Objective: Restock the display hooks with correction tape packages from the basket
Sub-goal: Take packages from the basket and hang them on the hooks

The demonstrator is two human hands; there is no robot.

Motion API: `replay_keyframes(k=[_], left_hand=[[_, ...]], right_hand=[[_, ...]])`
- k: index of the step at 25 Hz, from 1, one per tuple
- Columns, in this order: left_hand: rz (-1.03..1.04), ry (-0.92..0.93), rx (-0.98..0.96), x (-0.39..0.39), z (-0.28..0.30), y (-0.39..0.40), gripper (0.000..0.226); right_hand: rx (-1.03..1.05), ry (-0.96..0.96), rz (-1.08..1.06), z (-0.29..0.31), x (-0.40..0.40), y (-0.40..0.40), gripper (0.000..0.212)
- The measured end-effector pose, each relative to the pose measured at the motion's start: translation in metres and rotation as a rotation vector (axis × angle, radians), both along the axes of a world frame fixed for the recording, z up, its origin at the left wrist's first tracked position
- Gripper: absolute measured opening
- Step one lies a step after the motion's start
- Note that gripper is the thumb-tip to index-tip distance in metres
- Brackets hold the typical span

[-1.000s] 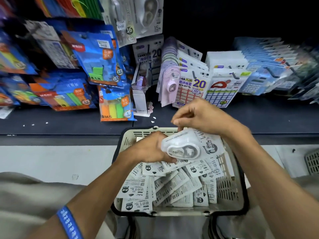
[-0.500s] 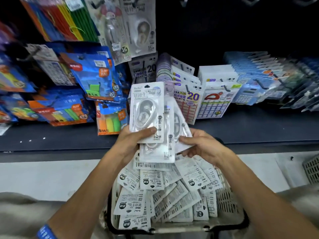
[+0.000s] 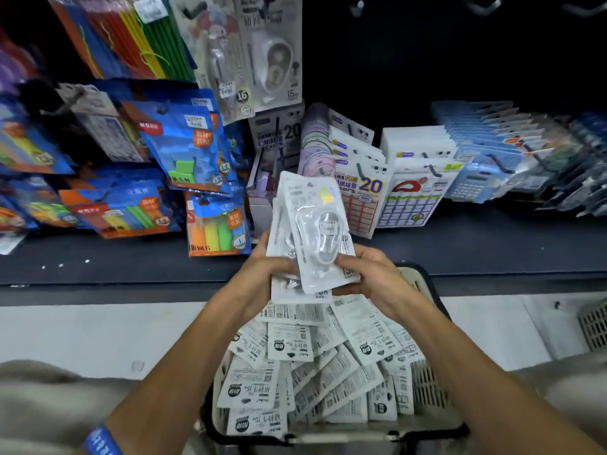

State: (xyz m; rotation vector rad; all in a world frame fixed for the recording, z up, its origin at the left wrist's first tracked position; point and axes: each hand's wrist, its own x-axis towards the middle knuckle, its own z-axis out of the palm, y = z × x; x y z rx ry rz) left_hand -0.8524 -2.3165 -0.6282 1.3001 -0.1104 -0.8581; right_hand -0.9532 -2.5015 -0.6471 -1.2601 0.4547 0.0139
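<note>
While viewed from the head camera, shows both hands busy with one load. Grips the lower left edge of a small stack of correction tape packages [image 3: 313, 224] with the left hand [image 3: 262, 277], fingers curled round the cards. Pinches the lower right corner of the same stack with the right hand [image 3: 371, 279], thumb on the front and fingers tucked behind.

Holds the stack just above the far rim of the basket [image 3: 430, 389], fronts toward the camera. Keeps its long axis running near to far and leaning slightly right, hang-hole end pointing far, toward the shelving. Leaves the spare packages [image 3: 312, 366] heaped face down in the basket, below and nearer.

Looks like the squaring-up step, with none of this handful hung yet.

Turns on one relation: up and far from both hands, well apart from the stack. Finds a hung matching package [image 3: 276, 54] almost straight beyond the stack, a touch left, so probably closer to the left hand. Finds bare hooks [image 3: 483, 6] at far right, dark and partly blurred, closer to the right hand. Cannot tell which hook is meant.

Calls, either way, for lifting the stack along its own long axis, hole end leading, rather than turning it. Risks snagging the label sheets [image 3: 364, 195] hanging just beyond the stack on the right.
</note>
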Motion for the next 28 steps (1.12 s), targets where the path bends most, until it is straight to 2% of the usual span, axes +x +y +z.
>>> replay_keyframes(k=[2, 5, 8, 9, 10, 12, 13, 14, 16, 17, 19, 21, 23, 25, 26, 28], left_hand=[[-0.052, 0.119, -0.056, 0.005, 0.005, 0.006, 0.063], [-0.065, -0.073, 0.212, 0.006, 0.003, 0.004, 0.061], [0.006, -0.143, 0.303, -0.001, -0.006, 0.000, 0.043], [0.051, -0.140, 0.308, -0.001, -0.008, 0.001, 0.046], [0.094, -0.129, 0.316, 0.000, -0.009, 0.003, 0.050], [0.138, -0.107, 0.324, 0.006, -0.011, 0.006, 0.063], [0.144, -0.097, 0.321, 0.007, -0.010, 0.008, 0.071], [0.145, -0.097, 0.330, 0.008, -0.011, 0.008, 0.077], [0.133, -0.142, 0.352, 0.008, -0.012, 0.005, 0.077], [0.140, -0.171, 0.366, 0.008, -0.012, 0.004, 0.071], [0.170, -0.229, 0.405, 0.009, -0.014, 0.001, 0.065], [0.180, -0.309, 0.459, 0.012, -0.012, 0.001, 0.068], [0.167, -0.368, 0.487, 0.011, -0.006, 0.000, 0.072], [0.141, -0.381, 0.447, 0.009, -0.002, 0.000, 0.075], [0.121, -0.366, 0.409, 0.007, 0.000, 0.000, 0.075], [0.059, -0.320, 0.311, 0.004, 0.006, -0.001, 0.077]], right_hand=[[-0.035, -0.014, 0.044, 0.001, 0.000, 0.004, 0.019], [-0.210, 0.002, 0.275, -0.009, -0.001, 0.019, 0.016], [-0.046, 0.120, 0.389, -0.038, -0.017, 0.007, 0.027], [-0.097, 0.210, 0.366, -0.053, -0.026, -0.004, 0.032], [-0.337, 0.327, 0.394, -0.070, -0.037, -0.015, 0.044], [-1.030, 0.606, 0.669, -0.105, -0.063, -0.026, 0.079], [-1.249, 0.651, 0.767, -0.119, -0.075, -0.025, 0.092], [-1.344, 0.652, 0.787, -0.131, -0.085, -0.025, 0.098], [-1.379, 0.592, 0.719, -0.142, -0.091, -0.034, 0.089], [-1.330, 0.561, 0.685, -0.138, -0.088, -0.040, 0.075], [-1.105, 0.484, 0.557, -0.120, -0.074, -0.052, 0.036], [-0.895, 0.342, 0.365, -0.088, -0.056, -0.060, 0.015], [-0.694, 0.175, 0.170, -0.045, -0.035, -0.067, 0.008], [-0.382, 0.047, 0.003, -0.004, -0.021, -0.072, 0.011], [-0.253, -0.002, -0.032, 0.010, -0.016, -0.073, 0.016], [-0.162, -0.046, -0.008, 0.031, -0.009, -0.068, 0.023]])
